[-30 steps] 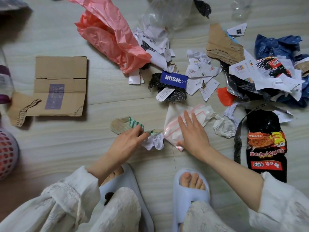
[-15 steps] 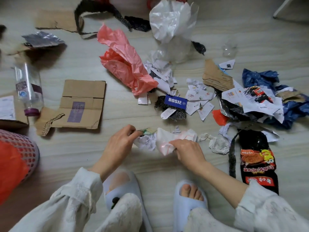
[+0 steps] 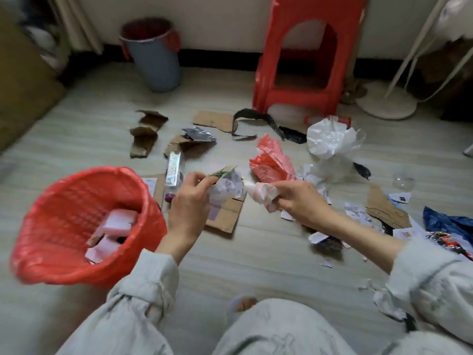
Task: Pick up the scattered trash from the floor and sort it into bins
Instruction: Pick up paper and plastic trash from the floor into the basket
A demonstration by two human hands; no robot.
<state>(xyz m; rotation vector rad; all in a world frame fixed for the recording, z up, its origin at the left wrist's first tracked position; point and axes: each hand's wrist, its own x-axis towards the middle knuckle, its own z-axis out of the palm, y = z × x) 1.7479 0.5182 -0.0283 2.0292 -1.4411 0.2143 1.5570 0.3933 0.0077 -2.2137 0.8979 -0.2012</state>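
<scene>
My left hand (image 3: 189, 201) is raised above the floor and pinches a crumpled white paper wad (image 3: 226, 188) with a green-striped scrap (image 3: 222, 173) on top. My right hand (image 3: 299, 201) grips a bunched clear plastic bag with red trim (image 3: 261, 194). A red mesh basket (image 3: 56, 257) lined with a red bag stands at the left, just beside my left forearm, with pink and white pieces inside. A grey bin with red handles (image 3: 153, 52) stands by the far wall.
Trash lies across the floor: cardboard pieces (image 3: 225, 216), a clear bottle (image 3: 175, 167), a pink plastic bag (image 3: 273, 160), a white bag (image 3: 330, 139), paper scraps, a blue bag (image 3: 445, 222), black strips. A red stool (image 3: 302, 57) and a fan base (image 3: 386, 103) stand at the back.
Both hands lifted their trash off the floor and now hold it up. The view tilted upward, bringing the red basket, grey bin and stool into sight.
</scene>
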